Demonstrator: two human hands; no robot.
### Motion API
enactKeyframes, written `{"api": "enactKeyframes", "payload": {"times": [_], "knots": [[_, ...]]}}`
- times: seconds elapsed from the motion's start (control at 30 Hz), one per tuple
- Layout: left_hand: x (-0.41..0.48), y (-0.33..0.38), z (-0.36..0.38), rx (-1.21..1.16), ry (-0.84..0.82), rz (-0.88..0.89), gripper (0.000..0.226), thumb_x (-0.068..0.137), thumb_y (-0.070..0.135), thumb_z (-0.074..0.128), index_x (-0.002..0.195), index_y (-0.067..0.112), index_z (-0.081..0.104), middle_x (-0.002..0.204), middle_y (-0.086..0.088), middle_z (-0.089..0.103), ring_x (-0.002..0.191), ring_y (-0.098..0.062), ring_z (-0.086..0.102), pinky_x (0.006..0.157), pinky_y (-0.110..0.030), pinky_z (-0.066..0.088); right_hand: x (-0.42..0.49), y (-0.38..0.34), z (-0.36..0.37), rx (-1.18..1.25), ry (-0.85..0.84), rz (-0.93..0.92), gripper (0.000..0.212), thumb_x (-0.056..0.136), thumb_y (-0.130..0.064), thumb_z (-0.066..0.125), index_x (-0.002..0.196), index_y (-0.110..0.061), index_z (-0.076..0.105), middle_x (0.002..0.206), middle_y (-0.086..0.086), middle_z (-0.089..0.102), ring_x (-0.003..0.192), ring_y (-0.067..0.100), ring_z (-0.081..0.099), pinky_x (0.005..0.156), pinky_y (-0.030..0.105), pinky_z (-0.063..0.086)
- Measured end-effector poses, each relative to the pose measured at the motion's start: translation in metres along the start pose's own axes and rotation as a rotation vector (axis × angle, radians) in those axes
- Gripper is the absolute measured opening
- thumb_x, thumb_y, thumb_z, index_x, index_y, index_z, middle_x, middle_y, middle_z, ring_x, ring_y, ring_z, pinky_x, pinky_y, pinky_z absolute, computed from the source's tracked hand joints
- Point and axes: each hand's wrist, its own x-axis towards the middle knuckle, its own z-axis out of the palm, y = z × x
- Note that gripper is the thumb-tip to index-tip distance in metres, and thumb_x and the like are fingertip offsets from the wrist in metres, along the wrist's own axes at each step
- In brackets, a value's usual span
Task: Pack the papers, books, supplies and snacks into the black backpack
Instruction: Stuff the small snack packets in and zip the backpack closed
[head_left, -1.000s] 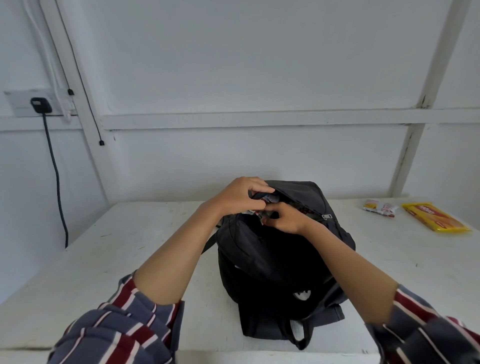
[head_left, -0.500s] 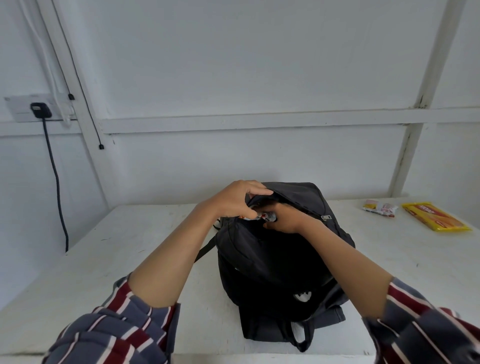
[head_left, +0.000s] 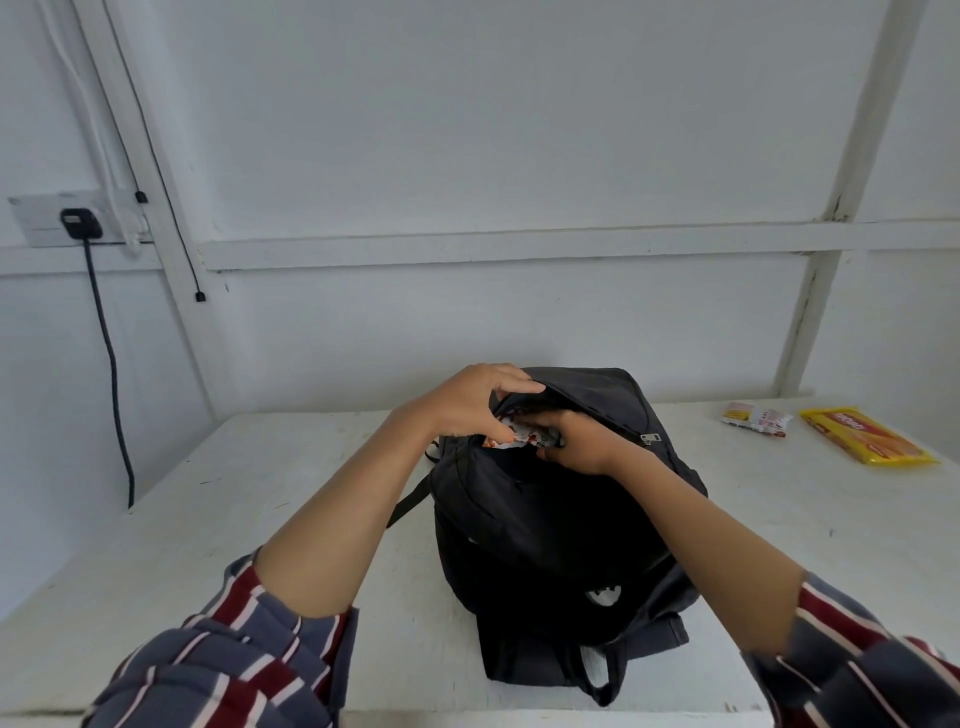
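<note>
Black backpack (head_left: 561, 525): left hand (head_left: 475, 402) gripped its opening, right hand (head_left: 579, 441) pinched a snack wrapper (head_left: 519, 434) inside; yellow biscuit packet (head_left: 865, 436) and small sachet (head_left: 758, 418) lay unpacked on the desk (head_left: 260, 519).

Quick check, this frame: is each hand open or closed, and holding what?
Left hand: closed, gripping the opening edge of the black backpack.
Right hand: closed, holding a snack packet at the opening.

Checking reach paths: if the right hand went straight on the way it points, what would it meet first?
Likely the snack packet touching the right hand, in the backpack mouth; the left hand lies just beyond. Depth is unclear.
</note>
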Motion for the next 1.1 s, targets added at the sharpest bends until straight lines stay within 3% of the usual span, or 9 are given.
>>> {"api": "enactKeyframes", "payload": {"times": [0.1, 0.27, 0.37, 0.43, 0.53, 0.7, 0.8, 0.9, 1.1], "knots": [[0.001, 0.001, 0.0, 0.004, -0.001, 0.001, 0.062, 0.073, -0.002, 0.07, 0.129, 0.019, 0.056, 0.123, 0.008, 0.051, 0.112, -0.01, 0.05, 0.089, -0.013, 0.04, -0.007, -0.006, -0.003, 0.01, -0.004, -0.025, 0.06, 0.084, -0.006, 0.06, 0.14, -0.018, 0.042, 0.142, 0.001, 0.046, 0.131, 0.017, 0.04, 0.108, 0.026, 0.031], [0.002, 0.002, 0.001, -0.006, -0.03, -0.028, 0.051, 0.076, 0.008, 0.073, 0.123, 0.021, 0.061, 0.12, 0.006, 0.057, 0.105, -0.02, 0.056, 0.09, -0.03, 0.044, -0.025, -0.016, -0.015, 0.049, -0.084, -0.037, 0.055, 0.086, -0.011, 0.06, 0.138, -0.019, 0.044, 0.141, -0.003, 0.046, 0.131, 0.014, 0.04, 0.11, 0.028, 0.029], [0.003, 0.0, 0.002, 0.015, -0.103, -0.069, 0.035, 0.083, 0.018, 0.068, 0.117, 0.022, 0.066, 0.117, 0.006, 0.058, 0.096, -0.011, 0.057, 0.087, -0.025, 0.044, -0.048, -0.023, -0.037, 0.087, -0.197, 0.002, 0.051, 0.088, -0.009, 0.058, 0.137, -0.02, 0.046, 0.14, -0.008, 0.045, 0.129, 0.008, 0.04, 0.109, 0.024, 0.028], [0.008, 0.001, 0.003, 0.047, -0.166, -0.136, 0.014, 0.085, 0.027, 0.064, 0.094, 0.021, 0.074, 0.105, 0.0, 0.061, 0.094, -0.013, 0.058, 0.09, -0.029, 0.042, -0.069, -0.023, -0.055, 0.2, -0.269, 0.066, 0.048, 0.09, -0.006, 0.057, 0.136, -0.018, 0.046, 0.136, -0.01, 0.047, 0.125, 0.004, 0.043, 0.105, 0.019, 0.033], [0.02, 0.013, 0.008, 0.119, -0.166, -0.178, 0.034, 0.079, 0.038, 0.063, 0.052, 0.018, 0.058, 0.075, -0.009, 0.049, 0.068, -0.02, 0.046, 0.07, -0.036, 0.035, -0.098, -0.012, -0.078, 0.337, -0.207, 0.136, 0.038, 0.09, -0.003, 0.056, 0.125, -0.02, 0.056, 0.127, -0.007, 0.058, 0.117, 0.005, 0.055, 0.097, 0.018, 0.045], [0.053, 0.059, 0.038, 0.149, 0.025, -0.001, 0.027, 0.086, 0.036, 0.06, 0.065, 0.02, 0.065, 0.074, 0.004, 0.062, 0.069, -0.012, 0.056, 0.066, -0.028, 0.044, -0.135, 0.026, -0.095, 0.411, 0.025, 0.292, 0.033, 0.089, 0.002, 0.056, 0.116, -0.016, 0.059, 0.12, 0.003, 0.063, 0.108, 0.012, 0.06, 0.087, 0.015, 0.048], [0.083, 0.086, 0.066, 0.07, 0.001, 0.096, 0.02, 0.088, 0.036, 0.059, 0.081, 0.019, 0.067, 0.095, 0.003, 0.061, 0.085, -0.011, 0.056, 0.08, -0.031, 0.045, -0.152, 0.058, -0.101, 0.408, 0.129, 0.391, 0.035, 0.088, 0.001, 0.058, 0.12, -0.013, 0.058, 0.118, 0.006, 0.064, 0.105, 0.012, 0.059, 0.09, 0.018, 0.046], [0.117, 0.103, 0.097, -0.001, -0.019, 0.153, 0.02, 0.087, 0.032, 0.061, 0.1, 0.019, 0.066, 0.105, 0.005, 0.057, 0.084, -0.004, 0.049, 0.081, -0.026, 0.04, -0.163, 0.098, -0.108, 0.394, 0.216, 0.478, 0.037, 0.087, -0.001, 0.06, 0.121, -0.013, 0.058, 0.118, 0.007, 0.063, 0.104, 0.014, 0.058, 0.095, 0.026, 0.044], [0.2, 0.118, 0.159, -0.02, -0.107, 0.088, 0.035, 0.087, 0.028, 0.063, 0.121, 0.019, 0.057, 0.122, -0.002, 0.054, 0.099, -0.01, 0.047, 0.086, -0.024, 0.038, -0.177, 0.191, -0.14, 0.354, 0.324, 0.567, 0.04, 0.083, 0.001, 0.065, 0.121, -0.011, 0.059, 0.107, 0.004, 0.062, 0.107, 0.018, 0.058, 0.1, 0.035, 0.044]]}}
